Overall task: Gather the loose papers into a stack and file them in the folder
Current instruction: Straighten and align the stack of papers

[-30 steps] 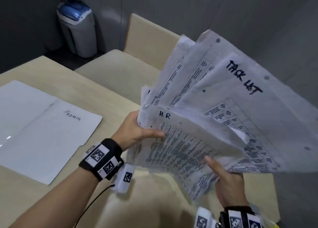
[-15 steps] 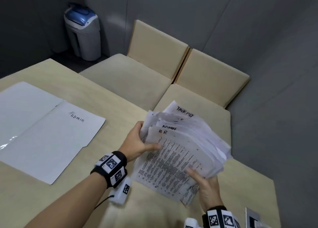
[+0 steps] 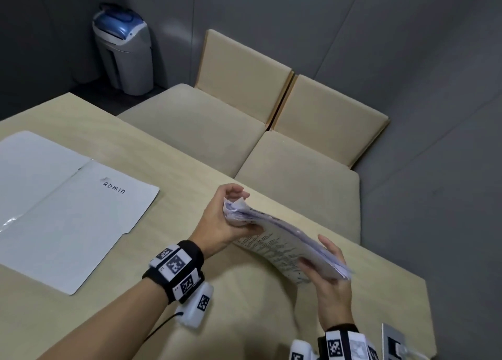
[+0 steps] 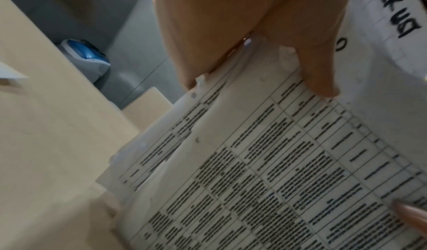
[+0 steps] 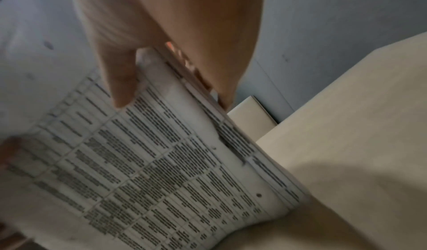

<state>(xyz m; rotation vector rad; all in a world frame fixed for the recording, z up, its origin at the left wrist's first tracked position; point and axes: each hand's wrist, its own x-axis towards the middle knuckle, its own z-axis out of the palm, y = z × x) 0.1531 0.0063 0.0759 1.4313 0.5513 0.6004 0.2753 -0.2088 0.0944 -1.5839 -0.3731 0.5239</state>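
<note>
both hands (image 3: 332,291) grip paper stack (image 3: 285,240) ends | stack apparently above table (image 3: 190,169) edge | folder (image 3: 68,210) well apart

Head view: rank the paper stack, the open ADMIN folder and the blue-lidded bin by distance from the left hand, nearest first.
1. Paper stack: gripped at its end by the left hand.
2. ADMIN folder: flat on the table, to the hand's left.
3. Blue-lidded bin: on the floor in the far corner.
</note>
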